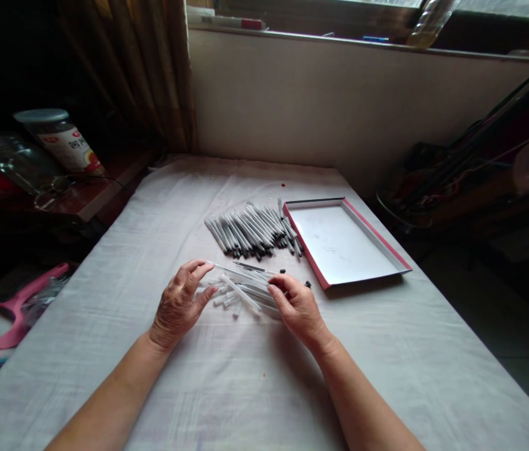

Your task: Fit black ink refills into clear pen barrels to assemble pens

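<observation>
Several clear pen barrels (240, 293) lie in a loose heap on the cloth between my two hands. My right hand (299, 308) pinches one end of a clear pen barrel (233, 270), held slanting above the heap. Its other end reaches the fingertips of my left hand (180, 304), whose thumb and fingers are apart. A thin dark pen refill (249, 267) lies just beyond the heap. Farther back is a pile of pens (248, 230) with clear barrels and black ends. A small black cap (308, 284) sits beside my right hand.
Right of the pile lies a shallow white box lid (349, 241) with red edges. A white cloth covers the table (255, 401). Jars (69, 141) stand on a side shelf at left, above a pink-handled object (20, 307). A wall (292, 100) closes the far side.
</observation>
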Motion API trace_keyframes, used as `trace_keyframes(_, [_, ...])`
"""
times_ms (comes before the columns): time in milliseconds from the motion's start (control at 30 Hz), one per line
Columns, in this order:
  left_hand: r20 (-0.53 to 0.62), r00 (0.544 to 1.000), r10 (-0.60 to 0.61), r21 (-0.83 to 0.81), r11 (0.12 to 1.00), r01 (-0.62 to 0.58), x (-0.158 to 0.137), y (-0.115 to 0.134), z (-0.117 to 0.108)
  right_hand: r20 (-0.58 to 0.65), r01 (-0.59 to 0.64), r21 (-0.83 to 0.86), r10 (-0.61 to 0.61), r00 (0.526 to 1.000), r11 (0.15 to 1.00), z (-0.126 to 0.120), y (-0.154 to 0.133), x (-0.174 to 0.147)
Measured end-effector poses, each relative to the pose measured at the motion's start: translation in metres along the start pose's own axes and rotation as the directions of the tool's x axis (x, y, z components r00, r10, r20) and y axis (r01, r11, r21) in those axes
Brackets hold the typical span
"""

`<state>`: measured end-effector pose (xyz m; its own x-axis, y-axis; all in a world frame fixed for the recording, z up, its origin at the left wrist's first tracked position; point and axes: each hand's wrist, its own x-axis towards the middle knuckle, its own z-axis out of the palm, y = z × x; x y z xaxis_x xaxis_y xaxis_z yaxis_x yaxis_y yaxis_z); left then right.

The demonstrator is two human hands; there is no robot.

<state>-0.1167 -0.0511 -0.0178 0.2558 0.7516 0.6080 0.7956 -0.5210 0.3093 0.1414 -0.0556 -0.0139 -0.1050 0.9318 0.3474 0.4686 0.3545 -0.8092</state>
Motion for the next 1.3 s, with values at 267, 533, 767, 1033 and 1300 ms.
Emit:
trace_keyframes(267, [0.009, 0.998, -0.069, -0.078, 0.994, 0.070, 0.000, 0.007, 0.001, -0.028, -0.165, 0.278, 0.180, 0.983, 0.946, -0.004, 0.009, 0.003])
trace_keyframes(533, [0.092, 0.995, -0.046, -0.123, 0.991, 0.057, 0.003, 0.010, 0.003, -0.071, -0.285, 0.471, 0.358, 0.931, 0.835, -0.005, 0.007, 0.006])
trace_keyframes(767, [0.105, 0.993, -0.047, -0.138, 0.989, 0.062, 0.001, 0.008, 0.000, -0.056, -0.276, 0.516, 0.353, 0.934, 0.811, -0.002, 0.005, 0.005])
trace_keyframes(1033, [0.266, 0.907, -0.326, -0.407, 0.815, 0.413, 0.000, 0.011, -0.004, -0.082, -0.203, 0.454, 0.267, 0.960, 0.868, -0.001, 0.006, 0.002])
trace_keyframes(1300, [0.313, 0.831, -0.460, -0.558, 0.619, 0.552, 0.001, 0.016, 0.004, -0.120, -0.230, 0.402, 0.301, 0.946, 0.886, 0.001, 0.008, 0.001])
